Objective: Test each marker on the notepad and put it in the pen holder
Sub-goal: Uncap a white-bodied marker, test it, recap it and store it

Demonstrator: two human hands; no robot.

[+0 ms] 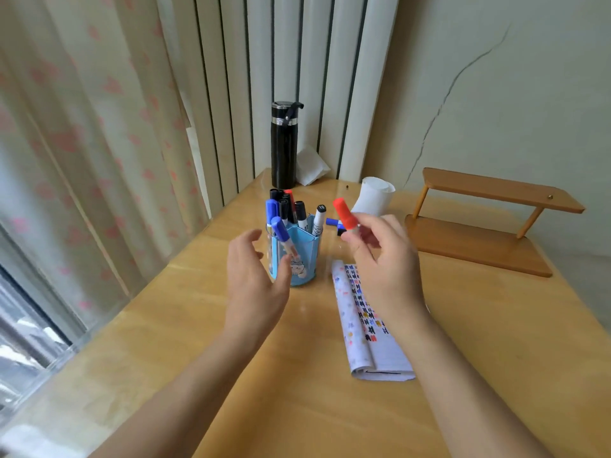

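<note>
A translucent blue pen holder [305,259] stands mid-table with several black, blue and red capped markers in it. A blue-capped marker [280,229] leans at its near-left side, its lower end by the fingertips of my left hand [256,282]; the hand's fingers are spread and relaxed, and contact is unclear. My right hand [385,269] pinches a red-capped marker [344,213], cap pointing up, just right of the holder. The notepad [367,335], a folded sheet covered in coloured scribbles, lies under my right wrist. Another blue marker [333,222] lies on the table behind the holder.
A black bottle [283,147] and a white tissue [310,166] stand at the table's far edge. A white paper roll [375,196] lies behind my right hand. A wooden two-tier shelf [479,239] sits at the right. Curtains hang along the left.
</note>
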